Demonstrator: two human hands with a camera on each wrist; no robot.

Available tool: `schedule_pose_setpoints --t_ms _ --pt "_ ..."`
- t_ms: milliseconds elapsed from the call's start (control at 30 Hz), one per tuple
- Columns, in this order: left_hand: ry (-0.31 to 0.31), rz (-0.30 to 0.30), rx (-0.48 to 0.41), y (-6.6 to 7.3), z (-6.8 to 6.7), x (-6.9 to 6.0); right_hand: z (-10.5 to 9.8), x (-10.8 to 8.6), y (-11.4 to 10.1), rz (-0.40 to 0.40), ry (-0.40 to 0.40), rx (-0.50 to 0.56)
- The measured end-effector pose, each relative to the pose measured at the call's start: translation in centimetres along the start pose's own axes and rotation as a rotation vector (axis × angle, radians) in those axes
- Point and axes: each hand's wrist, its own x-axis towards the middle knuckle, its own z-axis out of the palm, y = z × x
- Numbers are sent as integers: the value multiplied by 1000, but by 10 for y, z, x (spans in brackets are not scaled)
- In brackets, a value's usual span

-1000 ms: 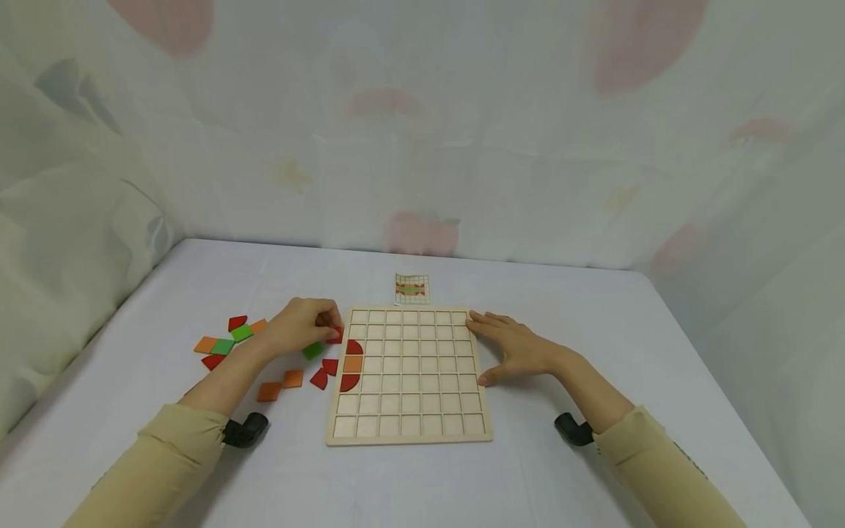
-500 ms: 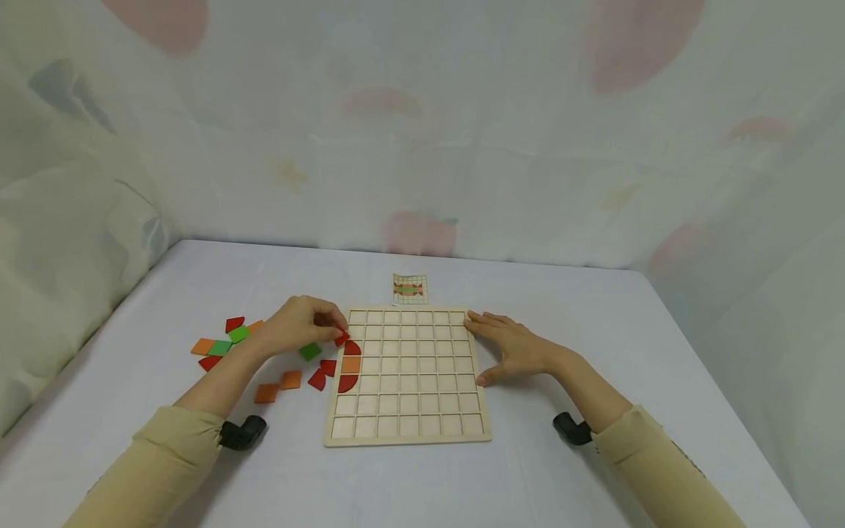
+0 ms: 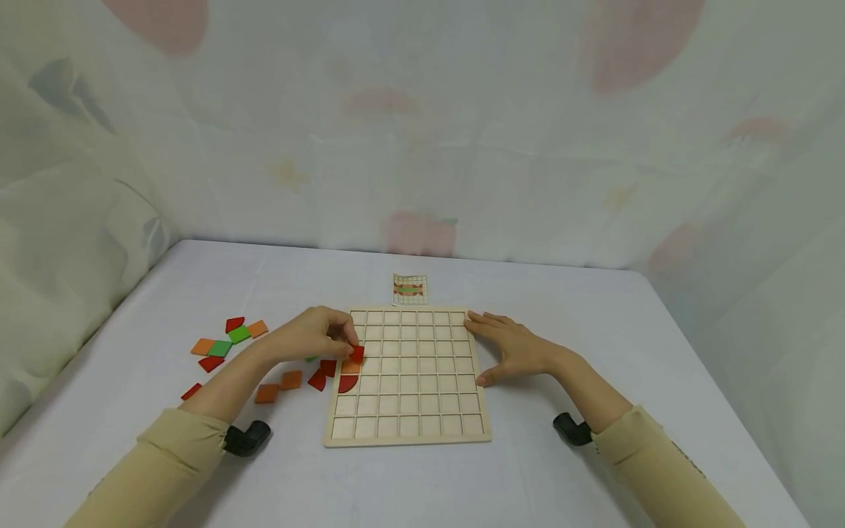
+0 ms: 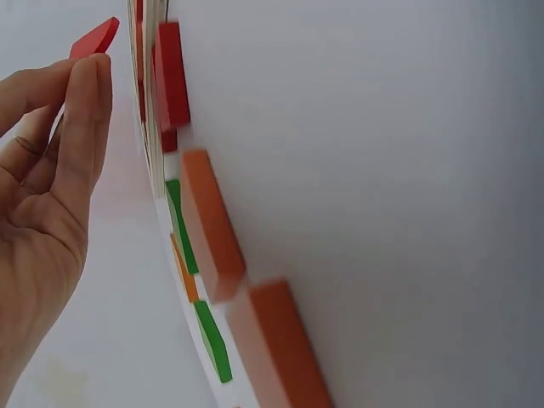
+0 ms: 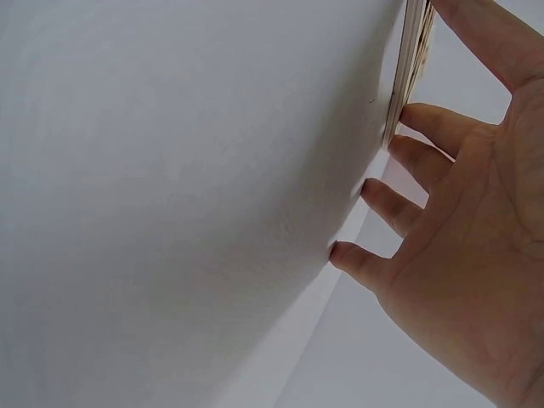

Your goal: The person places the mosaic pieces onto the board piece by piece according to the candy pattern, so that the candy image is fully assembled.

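Since the earlier frame, the left hand (image 3: 317,334) has shifted in over the left edge of the board and a little nearer the person, baring an orange square tile (image 3: 258,328) behind the forearm; the right hand is where it was. Thumb and fingertips of the left hand pinch a red tile (image 3: 357,354) by its rim, perhaps so that its face stays free and it can be turned. By the left wrist view, this tile is tilted and apart from the gridded wooden board (image 3: 419,404) beneath. Under it, the leftmost column holds an orange square (image 3: 350,367) and, nearer the person, a red quarter-circle tile (image 3: 347,383); what lies beneath the fingers is hidden.

At the board's right edge, the right hand (image 3: 518,350) is spread, thumb and fingers apart, gripping nothing; its fingertips against the rim probably steady the board. Loose red tiles (image 3: 317,380) sit just beside the left edge, likely for easy reach. Beyond the board's far edge, a printed pattern card (image 3: 410,290) faces the person, presumably for glancing at.
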Motion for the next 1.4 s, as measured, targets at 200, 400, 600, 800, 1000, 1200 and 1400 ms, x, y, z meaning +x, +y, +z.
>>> schedule_pose_setpoints --t_ms 200,400,600,800,1000,1200,1400 --pt "-48 -9 -28 7 10 1 1 1 1 -9 5 -8" --pt "-82 -7 -22 13 20 2 1 1 0 -8 7 -10" --pt "-83 51 66 16 26 2 1 2 1 -5 7 -5" --pt "-82 57 94 18 29 2 2 1 1 -11 8 -15" --pt "-81 71 96 15 34 5 2 1 1 -12 11 -13" --pt "-69 75 110 14 37 5 1 0 0 -11 12 -16" --pt "-81 62 99 17 35 3 2 1 1 -8 12 -11"
